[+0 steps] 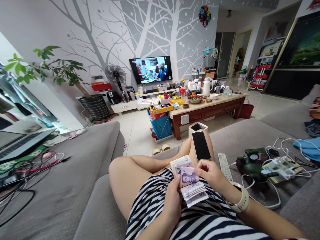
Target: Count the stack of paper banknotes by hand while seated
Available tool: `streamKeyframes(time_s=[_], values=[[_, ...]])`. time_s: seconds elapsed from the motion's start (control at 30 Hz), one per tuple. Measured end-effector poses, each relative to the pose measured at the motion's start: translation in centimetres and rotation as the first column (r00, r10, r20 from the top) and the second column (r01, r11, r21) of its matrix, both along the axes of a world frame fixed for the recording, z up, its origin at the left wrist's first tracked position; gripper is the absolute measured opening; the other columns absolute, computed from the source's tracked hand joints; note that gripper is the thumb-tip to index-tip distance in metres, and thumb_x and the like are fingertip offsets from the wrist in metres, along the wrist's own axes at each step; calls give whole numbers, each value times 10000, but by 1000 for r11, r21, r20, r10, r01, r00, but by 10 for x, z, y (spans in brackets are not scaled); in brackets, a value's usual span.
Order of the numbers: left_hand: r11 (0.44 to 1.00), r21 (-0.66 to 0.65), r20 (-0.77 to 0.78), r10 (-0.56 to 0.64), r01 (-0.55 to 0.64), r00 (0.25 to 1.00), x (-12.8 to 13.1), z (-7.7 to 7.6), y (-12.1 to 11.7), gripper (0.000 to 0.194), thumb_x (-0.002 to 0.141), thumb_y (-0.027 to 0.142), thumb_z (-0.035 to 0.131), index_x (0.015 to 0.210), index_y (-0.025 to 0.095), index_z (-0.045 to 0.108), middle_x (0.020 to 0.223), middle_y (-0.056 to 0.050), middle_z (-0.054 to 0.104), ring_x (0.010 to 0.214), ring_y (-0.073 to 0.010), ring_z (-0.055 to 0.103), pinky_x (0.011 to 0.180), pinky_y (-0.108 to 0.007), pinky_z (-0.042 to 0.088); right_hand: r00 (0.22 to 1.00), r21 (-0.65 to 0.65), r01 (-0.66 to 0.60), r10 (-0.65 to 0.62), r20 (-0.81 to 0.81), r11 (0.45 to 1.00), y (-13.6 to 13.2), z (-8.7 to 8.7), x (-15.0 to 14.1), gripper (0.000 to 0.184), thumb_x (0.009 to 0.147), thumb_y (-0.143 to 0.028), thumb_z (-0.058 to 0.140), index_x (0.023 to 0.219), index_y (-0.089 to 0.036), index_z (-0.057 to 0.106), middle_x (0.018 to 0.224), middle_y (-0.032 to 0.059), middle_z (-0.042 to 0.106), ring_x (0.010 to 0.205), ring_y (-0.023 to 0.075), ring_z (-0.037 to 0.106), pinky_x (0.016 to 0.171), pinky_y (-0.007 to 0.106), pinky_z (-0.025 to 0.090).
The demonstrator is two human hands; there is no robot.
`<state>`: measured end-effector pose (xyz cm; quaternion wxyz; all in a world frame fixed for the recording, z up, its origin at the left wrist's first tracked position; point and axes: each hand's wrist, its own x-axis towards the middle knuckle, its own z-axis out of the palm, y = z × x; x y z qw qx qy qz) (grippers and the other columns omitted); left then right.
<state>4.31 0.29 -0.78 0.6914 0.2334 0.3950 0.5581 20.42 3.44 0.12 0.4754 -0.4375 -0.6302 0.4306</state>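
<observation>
A stack of purple banknotes (192, 193) lies fanned above my lap, its lower part bent toward me. My left hand (173, 196) is closed around the stack's left side, thumb on top. With the fingertips of my right hand (209, 173) I pinch the right edge of one note, which has a printed portrait and a figure 5. A beige watch (241, 198) is on my right wrist. Just beyond the hands, a phone (201, 145) with a dark screen rests on my leg. Striped cloth (150, 196) covers my lap beneath the notes.
To the right on the grey sofa (240, 135) lie a remote control (225, 166), a dark green figure (255, 166) and a power strip (282, 170) with white cables. Cables and a laptop (22, 145) are at left. A crowded coffee table (207, 111) stands ahead.
</observation>
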Motion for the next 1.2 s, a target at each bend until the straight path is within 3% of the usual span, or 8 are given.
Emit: streamKeyframes(time_s=[0.17,0.53,1.2], values=[[1000,20,8,0,-1,1000,-2,-7,4,367,745,444,701,870,102,746,824,-107,772,890,-305,703,837,-409,532,998,15,-45,46,-46,999,-7,8,-1,366,817,-504,649,686,-176,552,633,-17,516,598,132,450,561,250,371],[999,37,-50,-8,10,999,-2,-5,3,310,716,437,707,710,127,730,716,-79,749,700,-255,679,763,-402,535,995,30,-80,81,-50,996,-10,9,1,371,840,-505,645,709,-163,592,654,-8,547,627,140,481,587,255,387],[1000,21,11,-8,8,1000,0,5,0,296,740,366,703,860,102,761,858,-101,777,903,-297,700,864,-399,515,966,76,-257,254,39,964,-10,13,8,295,891,-398,616,711,-166,599,666,-7,541,634,138,462,605,268,344]])
